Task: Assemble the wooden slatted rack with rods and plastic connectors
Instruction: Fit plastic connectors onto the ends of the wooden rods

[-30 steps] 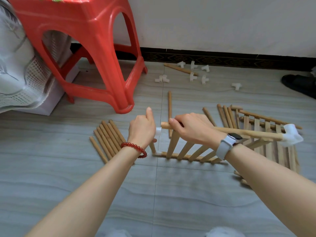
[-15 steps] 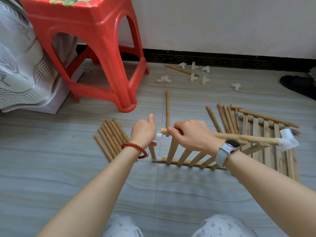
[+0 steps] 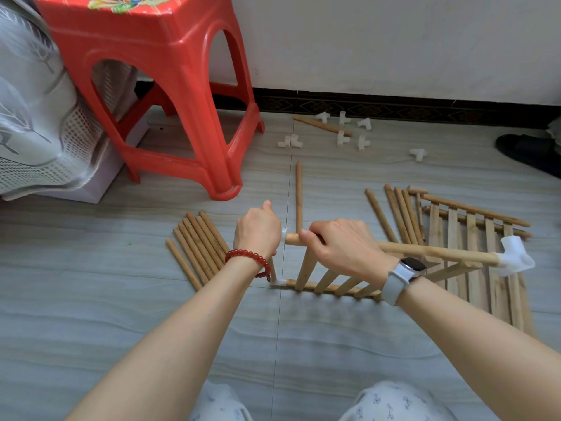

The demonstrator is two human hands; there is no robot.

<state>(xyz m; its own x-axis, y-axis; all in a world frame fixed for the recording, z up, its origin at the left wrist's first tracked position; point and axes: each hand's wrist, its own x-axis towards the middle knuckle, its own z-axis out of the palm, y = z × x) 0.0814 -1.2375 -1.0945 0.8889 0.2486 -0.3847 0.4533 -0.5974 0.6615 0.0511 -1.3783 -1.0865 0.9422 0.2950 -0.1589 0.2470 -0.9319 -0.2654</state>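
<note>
Hands meet at the slatted panel point(image 3: 328, 281) standing on the floor point(image 3: 151, 299). Our right hand point(image 3: 343, 247) grips its top rod point(image 3: 437, 255); our left hand point(image 3: 258, 232) grasps the white connector point(image 3: 284, 235) at the rod's end.

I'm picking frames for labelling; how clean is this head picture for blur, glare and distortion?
Head view: centre sharp, both hands crisp; the flat wooden slatted panel at right is motion-smeared; soft even daylight, mild sheen on the red plastic stool; wide-angle bending toward the edges.

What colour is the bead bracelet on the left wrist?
Dark red: the round-bead bracelet circles the wrist just behind the left hand, seen in the head view.
</note>
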